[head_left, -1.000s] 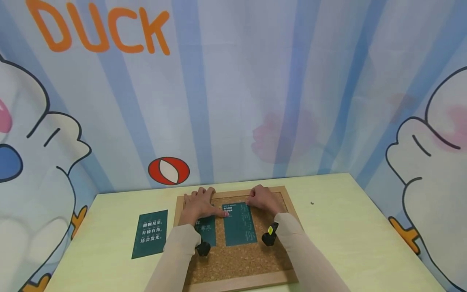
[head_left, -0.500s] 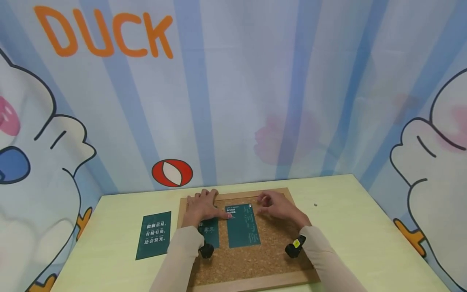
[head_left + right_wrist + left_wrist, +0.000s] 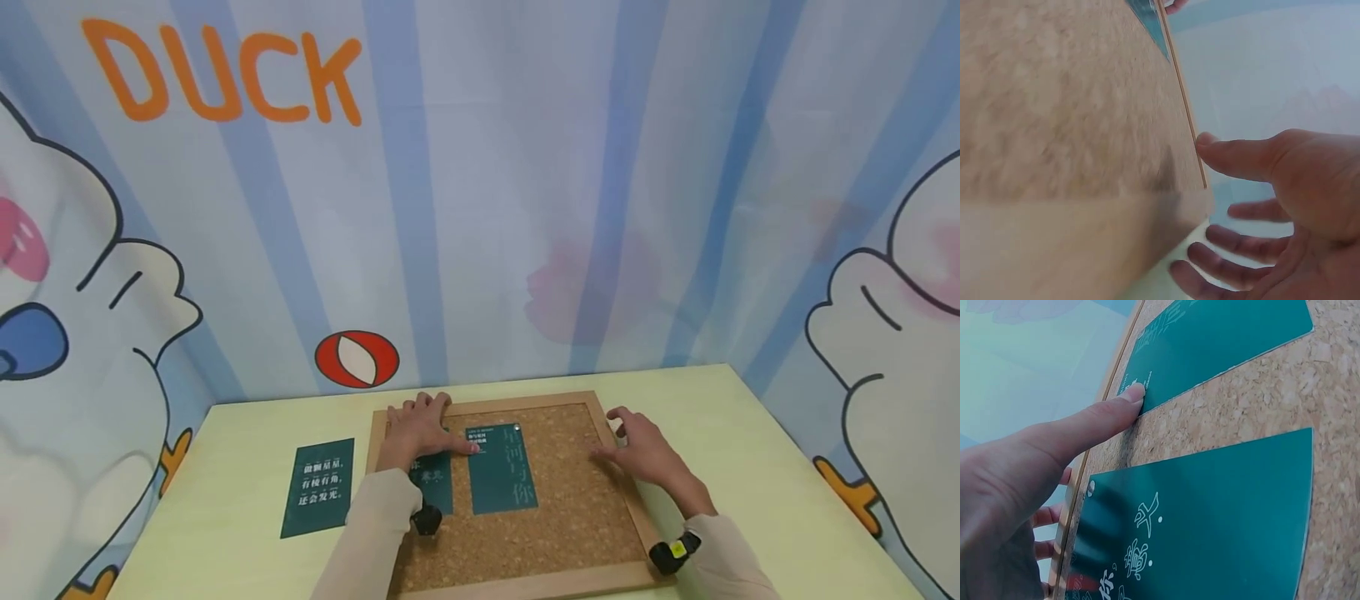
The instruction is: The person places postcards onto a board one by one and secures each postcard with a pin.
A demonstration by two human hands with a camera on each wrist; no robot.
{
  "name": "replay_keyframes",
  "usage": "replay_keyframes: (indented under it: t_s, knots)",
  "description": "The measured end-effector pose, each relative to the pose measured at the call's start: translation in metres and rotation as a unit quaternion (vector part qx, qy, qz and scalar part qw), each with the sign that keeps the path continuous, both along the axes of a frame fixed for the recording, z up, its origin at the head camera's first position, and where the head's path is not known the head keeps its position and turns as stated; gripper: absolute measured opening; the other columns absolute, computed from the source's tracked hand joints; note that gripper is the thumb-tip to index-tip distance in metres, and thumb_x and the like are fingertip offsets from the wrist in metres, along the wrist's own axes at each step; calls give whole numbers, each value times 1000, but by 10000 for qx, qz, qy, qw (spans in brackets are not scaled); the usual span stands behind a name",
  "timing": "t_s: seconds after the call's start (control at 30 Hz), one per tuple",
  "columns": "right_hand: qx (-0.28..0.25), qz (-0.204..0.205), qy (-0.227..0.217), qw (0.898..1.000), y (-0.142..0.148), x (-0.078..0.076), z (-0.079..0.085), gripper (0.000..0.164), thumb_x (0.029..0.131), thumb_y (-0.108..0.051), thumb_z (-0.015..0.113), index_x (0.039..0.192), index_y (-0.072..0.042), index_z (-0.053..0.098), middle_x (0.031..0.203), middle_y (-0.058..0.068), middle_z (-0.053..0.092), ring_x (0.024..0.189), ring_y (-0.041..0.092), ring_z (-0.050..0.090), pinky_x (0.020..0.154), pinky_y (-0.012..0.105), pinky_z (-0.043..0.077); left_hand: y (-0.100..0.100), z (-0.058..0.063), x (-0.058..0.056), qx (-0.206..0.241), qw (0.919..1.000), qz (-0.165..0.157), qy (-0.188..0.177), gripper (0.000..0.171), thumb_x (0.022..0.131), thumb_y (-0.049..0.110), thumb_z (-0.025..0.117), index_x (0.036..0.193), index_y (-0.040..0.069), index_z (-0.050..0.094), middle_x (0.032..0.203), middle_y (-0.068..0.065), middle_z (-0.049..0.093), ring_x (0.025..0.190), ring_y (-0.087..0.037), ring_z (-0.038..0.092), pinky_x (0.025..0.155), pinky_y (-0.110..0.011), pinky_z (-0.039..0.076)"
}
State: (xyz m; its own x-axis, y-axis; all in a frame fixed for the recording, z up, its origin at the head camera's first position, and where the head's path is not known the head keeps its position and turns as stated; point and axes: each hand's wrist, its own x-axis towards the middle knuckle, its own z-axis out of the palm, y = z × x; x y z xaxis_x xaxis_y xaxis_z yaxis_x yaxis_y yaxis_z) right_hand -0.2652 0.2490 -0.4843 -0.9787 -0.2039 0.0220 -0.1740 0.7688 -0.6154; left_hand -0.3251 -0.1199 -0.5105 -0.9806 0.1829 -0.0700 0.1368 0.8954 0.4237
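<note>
A wood-framed cork board (image 3: 577, 467) lies on the table. My left hand (image 3: 420, 429) spreads over its upper left part, fingers at the top frame. The straight thumb (image 3: 1107, 419) touches the upper left corner of a dark green card (image 3: 501, 479) with white writing. A pin (image 3: 517, 427) sits in that card's upper right corner. A second green card (image 3: 1229, 512), with a pin (image 3: 1091, 487) in one corner, lies partly under my left hand. My right hand (image 3: 645, 450) is at the board's right frame, thumb near the wood, fingers relaxed and holding nothing.
A third green card (image 3: 318, 487) with white writing lies on the pale yellow table (image 3: 232, 483), left of the board. Behind the table hangs a blue-striped cloth (image 3: 495, 208) with cartoon figures and orange letters.
My right hand has left the middle card's upper right corner, uncovering the pin there, and moved right to the board's edge. My left hand stays with its thumb on the card.
</note>
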Motion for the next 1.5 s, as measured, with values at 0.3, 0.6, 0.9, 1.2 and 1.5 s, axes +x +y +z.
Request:
replay_keyframes:
  t_s: [0.3,0.6,0.9,1.2,1.5]
  knots:
    - [-420,-344,-689,9961,10,10,-2,50,103,-31,67,130,11,60,107,20,69,77,23,70,67,42,58,-2,5,4,-93,9999,37,-16,105,70,66,87,152,15,48,145,-21,48,132,-45,44,114,-75,15]
    - [-576,-674,-784,9930,8,9,-12,39,96,-16,76,124,7,60,90,10,65,68,20,65,61,38,57,0,10,10,-212,9997,60,-48,104,69,68,87,149,14,50,139,-20,51,126,-42,48,112,-73,22]
    - [-580,-705,-815,9925,5,8,-12,37,96,-15,76,123,5,60,89,9,65,69,20,62,60,36,55,-5,16,10,-382,9991,-6,-200,105,70,71,84,148,11,50,140,-21,52,125,-43,49,112,-71,27]
    - [-608,-707,-812,9923,8,8,-12,37,96,-15,76,123,5,59,91,11,65,69,20,64,61,37,57,-29,16,14,621,9976,-132,269,103,78,62,83,157,9,44,152,-23,47,138,-43,46,112,-67,35]
    - [-336,-757,-650,9944,8,9,-9,36,96,-15,76,121,5,60,90,10,66,69,20,63,60,36,54,-86,40,38,158,9914,1250,368,107,79,66,80,158,7,39,150,-37,37,132,-62,37,103,-79,31]
